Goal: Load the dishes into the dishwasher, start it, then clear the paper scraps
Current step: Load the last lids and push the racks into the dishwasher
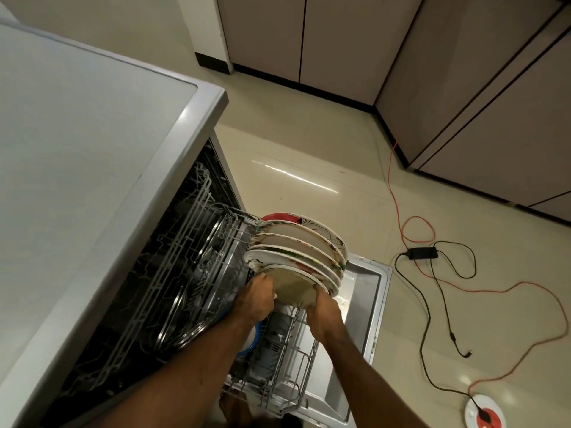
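The dishwasher (197,168) stands open with its lower rack (287,359) pulled out over the lowered door (370,291). Several white patterned plates (302,242) stand on edge in a row at the rack's far end. Both my hands hold the nearest plate (293,288) of the row. My left hand (256,296) grips its left rim, and my right hand (323,310) grips its lower right rim. A blue dish (247,345) shows partly under my left forearm. No paper scraps are in view.
The dishwasher's grey top (77,143) fills the left. An orange cable (411,230) and a black cable with a power brick (421,252) trail over the tiled floor at right, ending at a round white and red socket reel (485,412). Cabinets (463,88) line the back.
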Demonstrator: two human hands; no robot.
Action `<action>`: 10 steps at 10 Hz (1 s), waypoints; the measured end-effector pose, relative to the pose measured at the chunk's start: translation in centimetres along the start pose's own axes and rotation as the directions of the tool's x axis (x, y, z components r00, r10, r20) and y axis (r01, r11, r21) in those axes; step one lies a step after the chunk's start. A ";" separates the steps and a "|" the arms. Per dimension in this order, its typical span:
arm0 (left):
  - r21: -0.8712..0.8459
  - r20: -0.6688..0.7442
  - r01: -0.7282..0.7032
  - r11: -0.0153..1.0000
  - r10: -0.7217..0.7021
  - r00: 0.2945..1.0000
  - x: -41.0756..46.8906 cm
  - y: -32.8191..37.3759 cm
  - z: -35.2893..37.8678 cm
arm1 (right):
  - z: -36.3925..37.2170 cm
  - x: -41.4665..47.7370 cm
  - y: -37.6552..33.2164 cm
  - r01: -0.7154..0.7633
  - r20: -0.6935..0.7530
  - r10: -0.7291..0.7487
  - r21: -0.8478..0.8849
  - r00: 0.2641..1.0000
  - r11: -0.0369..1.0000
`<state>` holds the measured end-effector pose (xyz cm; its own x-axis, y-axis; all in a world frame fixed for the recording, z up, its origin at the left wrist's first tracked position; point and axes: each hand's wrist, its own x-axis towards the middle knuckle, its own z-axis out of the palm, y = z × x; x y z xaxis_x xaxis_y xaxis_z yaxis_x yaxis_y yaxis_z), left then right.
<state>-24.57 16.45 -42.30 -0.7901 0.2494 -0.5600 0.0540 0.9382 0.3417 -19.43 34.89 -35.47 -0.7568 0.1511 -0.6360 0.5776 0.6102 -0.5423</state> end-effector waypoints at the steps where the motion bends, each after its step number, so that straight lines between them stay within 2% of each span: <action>1: -0.030 0.020 0.002 1.000 -0.001 1.000 -2.1 0.8 -1.9 | -1.1 -2.4 -1.5 0.079 0.022 -0.077 -0.076 0.997 0.994; 2: -0.028 -0.017 -0.004 1.000 0.004 1.000 -5.7 2.4 -5.4 | -1.7 -4.9 -3.7 0.224 0.042 -0.222 -0.074 0.974 0.972; 3: 0.001 -0.039 -0.012 1.000 0.012 0.999 -8.0 3.7 -7.8 | -2.4 -7.1 -6.0 0.288 0.084 -0.278 -0.142 0.957 0.947; 4: 0.049 -0.072 -0.042 0.998 0.045 0.996 -11.8 4.8 -11.7 | -3.7 -10.8 -10.1 0.419 0.117 -0.404 -0.176 0.907 0.891; 5: 0.015 -0.097 -0.024 1.000 0.025 0.995 -14.4 5.2 -14.6 | -4.7 -13.2 -12.5 0.479 0.141 -0.459 -0.187 0.877 0.857; 7: 0.030 -0.286 -0.004 1.000 0.013 0.958 -22.0 4.7 -23.2 | -7.2 -17.7 -19.3 0.645 0.175 -0.621 -0.213 0.764 0.734; 8: 0.034 -0.408 0.043 0.998 -0.026 0.913 -26.5 3.3 -27.4 | -7.2 -20.2 -23.5 0.755 0.188 -0.732 -0.185 0.655 0.629; 9: 0.023 -0.443 0.106 0.994 -0.085 0.893 -29.5 1.7 -29.0 | -6.3 -21.4 -25.9 0.806 0.224 -0.776 -0.224 0.590 0.548; 10: -0.017 -0.482 0.237 0.971 -0.216 0.849 -34.5 -1.6 -29.6 | -3.8 -23.4 -29.5 0.865 0.368 -0.784 -0.258 0.500 0.431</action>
<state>-15.47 -0.76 -1.15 -0.9770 -0.1065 -0.1849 -0.1455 0.9663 0.2122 -19.93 16.37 -2.51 -0.7188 -0.6887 -0.0952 -0.4841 0.5941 -0.6424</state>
